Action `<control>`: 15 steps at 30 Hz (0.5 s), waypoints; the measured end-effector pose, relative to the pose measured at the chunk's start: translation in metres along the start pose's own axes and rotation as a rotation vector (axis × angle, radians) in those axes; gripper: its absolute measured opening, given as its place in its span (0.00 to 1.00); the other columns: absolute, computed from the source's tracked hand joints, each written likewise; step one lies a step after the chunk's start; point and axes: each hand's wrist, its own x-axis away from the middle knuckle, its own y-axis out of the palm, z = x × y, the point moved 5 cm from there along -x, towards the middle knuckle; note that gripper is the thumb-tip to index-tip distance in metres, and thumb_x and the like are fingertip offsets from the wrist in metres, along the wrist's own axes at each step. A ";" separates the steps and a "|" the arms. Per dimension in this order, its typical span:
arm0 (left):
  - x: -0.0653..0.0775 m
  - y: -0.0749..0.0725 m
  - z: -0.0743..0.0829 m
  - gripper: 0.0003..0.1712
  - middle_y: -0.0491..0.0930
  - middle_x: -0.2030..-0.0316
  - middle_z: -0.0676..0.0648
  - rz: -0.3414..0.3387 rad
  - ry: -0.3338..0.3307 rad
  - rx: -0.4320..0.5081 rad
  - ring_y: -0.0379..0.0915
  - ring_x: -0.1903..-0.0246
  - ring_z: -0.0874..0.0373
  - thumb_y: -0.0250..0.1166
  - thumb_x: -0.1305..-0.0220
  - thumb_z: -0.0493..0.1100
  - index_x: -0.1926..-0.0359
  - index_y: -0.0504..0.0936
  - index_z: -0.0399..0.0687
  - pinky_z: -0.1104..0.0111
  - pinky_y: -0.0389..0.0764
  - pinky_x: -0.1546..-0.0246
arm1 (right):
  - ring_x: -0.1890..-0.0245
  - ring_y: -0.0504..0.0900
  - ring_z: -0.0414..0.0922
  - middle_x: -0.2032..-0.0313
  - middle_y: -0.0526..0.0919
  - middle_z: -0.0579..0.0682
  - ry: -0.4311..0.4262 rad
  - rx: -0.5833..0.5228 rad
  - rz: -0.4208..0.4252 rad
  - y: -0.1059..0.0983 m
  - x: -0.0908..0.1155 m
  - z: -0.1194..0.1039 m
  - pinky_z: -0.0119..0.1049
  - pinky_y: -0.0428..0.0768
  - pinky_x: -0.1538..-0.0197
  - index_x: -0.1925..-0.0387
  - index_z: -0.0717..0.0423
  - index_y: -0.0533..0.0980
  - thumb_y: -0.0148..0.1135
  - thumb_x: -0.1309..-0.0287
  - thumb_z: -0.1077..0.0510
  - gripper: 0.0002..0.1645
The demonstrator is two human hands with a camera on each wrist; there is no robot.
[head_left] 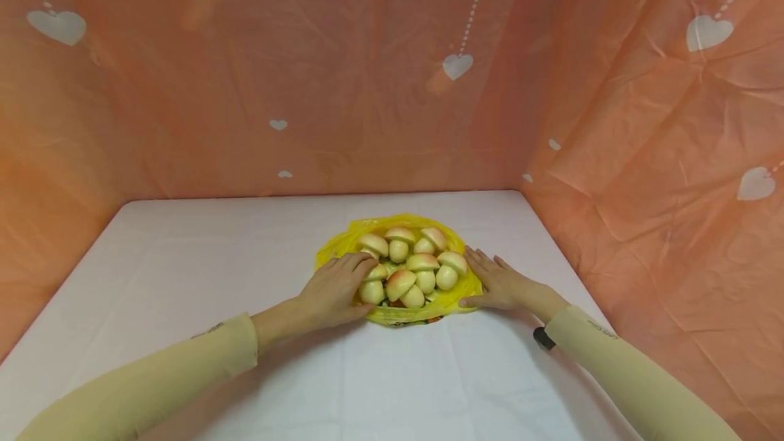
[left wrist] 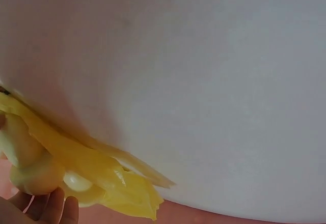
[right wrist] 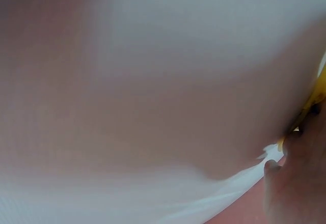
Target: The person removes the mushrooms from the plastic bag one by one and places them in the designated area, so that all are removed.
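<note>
Several cream toy mushrooms point(head_left: 422, 263) with orange-tinted caps lie in a spread yellow plastic bag point(head_left: 398, 317). At the bag's left side my left hand point(head_left: 335, 289) has its thumb and fingers on either side of one mushroom point(head_left: 371, 291). In the left wrist view, the fingers point(left wrist: 53, 206) curl against this mushroom point(left wrist: 23, 142), next to the bag's yellow edge point(left wrist: 81, 155). My right hand point(head_left: 505, 284) rests against the bag's right edge with its fingers extended and thumb spread. Only part of that hand point(right wrist: 300, 178) shows in the right wrist view.
The bag lies on a table covered with a white cloth point(head_left: 202, 257). Orange curtains with white hearts point(head_left: 367, 101) stand behind the table and along both sides. A dark object point(head_left: 542, 338) shows at the right wrist.
</note>
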 end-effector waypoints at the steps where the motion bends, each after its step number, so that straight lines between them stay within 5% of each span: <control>1: 0.000 -0.001 0.000 0.47 0.74 0.36 0.40 0.003 -0.006 0.010 0.74 0.39 0.44 0.79 0.44 0.58 0.32 0.73 0.39 0.45 0.79 0.40 | 0.19 0.43 0.63 0.18 0.42 0.63 0.003 0.002 -0.003 0.000 0.000 0.000 0.65 0.43 0.21 0.18 0.65 0.41 0.59 0.36 0.25 0.68; 15: 0.008 -0.029 -0.003 0.46 0.75 0.36 0.41 0.145 -0.021 0.052 0.73 0.36 0.44 0.78 0.46 0.59 0.32 0.74 0.40 0.48 0.79 0.39 | 0.19 0.43 0.64 0.18 0.42 0.65 0.002 0.019 0.005 0.000 0.002 0.000 0.61 0.44 0.20 0.18 0.66 0.42 0.59 0.36 0.25 0.68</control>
